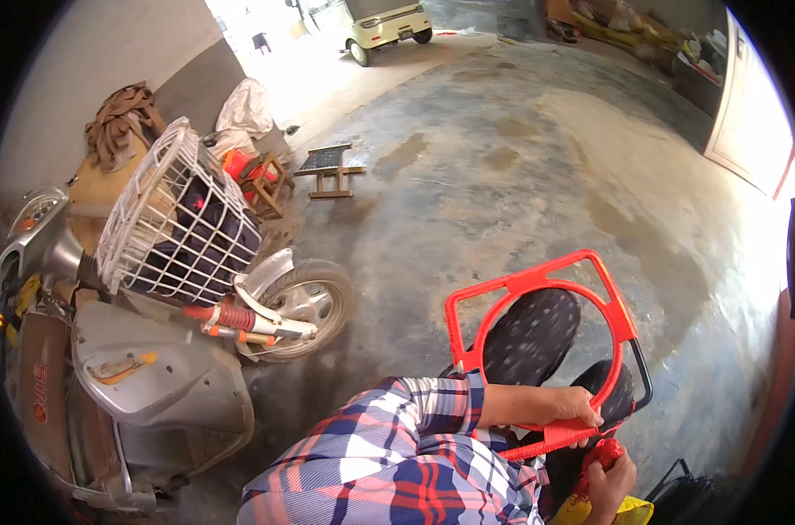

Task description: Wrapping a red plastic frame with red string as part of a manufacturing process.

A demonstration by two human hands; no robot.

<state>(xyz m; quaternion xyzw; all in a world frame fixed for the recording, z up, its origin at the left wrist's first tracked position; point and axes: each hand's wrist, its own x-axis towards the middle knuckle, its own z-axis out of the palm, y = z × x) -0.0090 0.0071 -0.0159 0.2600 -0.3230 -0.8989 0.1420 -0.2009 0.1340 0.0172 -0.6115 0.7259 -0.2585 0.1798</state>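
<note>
My left hand [574, 408] is closed on the lower edge of a red plastic frame [527, 282], a square outline with a large round ring inside it. A black bar [645, 376] runs along the frame's right side. Through the ring show my dark, light-spotted shoes [533, 337]. Just below the frame, my right hand [612, 483] grips a crumpled red thing [604, 453] whose kind I cannot make out. Something yellow [635, 511], like a bag, lies under that hand, partly hidden.
A silver scooter [161, 367] with a white wire basket [183, 227] and front wheel [314, 306] stands to my left. Beyond it are a small folding stool [327, 162] and a wooden stool [270, 188]. A pale vehicle [388, 26] stands far ahead; a white door [747, 114] is at right.
</note>
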